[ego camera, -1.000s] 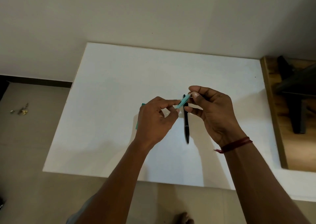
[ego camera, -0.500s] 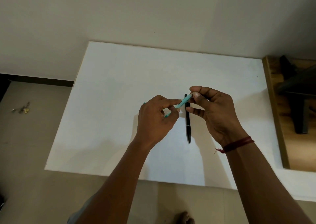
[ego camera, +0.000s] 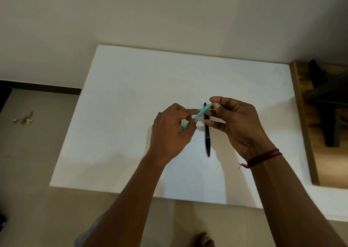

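Our left hand (ego camera: 172, 132) pinches the lower end of a folded teal paper strip (ego camera: 201, 112) between thumb and forefinger. Our right hand (ego camera: 240, 126) pinches its upper end, so we hold the strip slanted between both hands, above the white tabletop (ego camera: 131, 96). A black pen (ego camera: 207, 133) lies on the tabletop under the strip, between our hands. A red thread (ego camera: 263, 157) circles our right wrist. Small scraps (ego camera: 24, 118) lie on the floor, well to the left.
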